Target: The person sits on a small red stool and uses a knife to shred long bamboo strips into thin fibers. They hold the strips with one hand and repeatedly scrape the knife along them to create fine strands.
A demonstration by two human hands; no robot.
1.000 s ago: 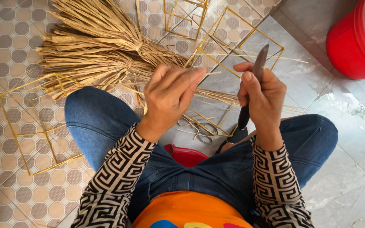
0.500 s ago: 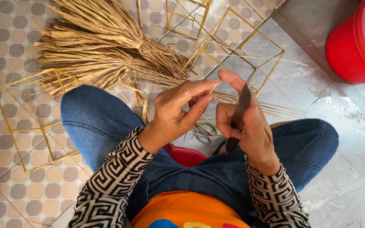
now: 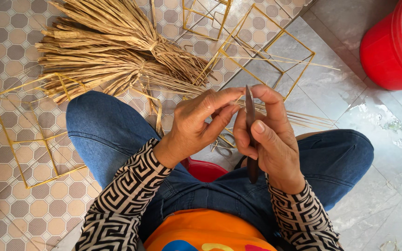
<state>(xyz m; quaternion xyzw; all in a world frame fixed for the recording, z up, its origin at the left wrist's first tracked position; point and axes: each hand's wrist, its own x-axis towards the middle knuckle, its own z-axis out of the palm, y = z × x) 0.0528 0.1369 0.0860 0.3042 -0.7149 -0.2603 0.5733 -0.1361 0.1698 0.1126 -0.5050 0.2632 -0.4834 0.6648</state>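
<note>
Knife (image 3: pixel 250 135) gripped in right hand (image 3: pixel 268 139); left hand (image 3: pixel 196 125) pinches thin straw (image 3: pixel 298 120) at blade; best kept taut, blade angled away

Straw bundles (image 3: pixel 117 51) are pale golden tan. Wire frames (image 3: pixel 33 130) are yellow. Jeans (image 3: pixel 103 135) are mid-blue; sleeves (image 3: pixel 126 195) carry a black-and-cream key pattern. The bucket (image 3: pixel 396 46) is red. The knife (image 3: pixel 250 135) is dark brown. Floor tiles (image 3: pixel 5 46) show beige and grey octagons.
</note>
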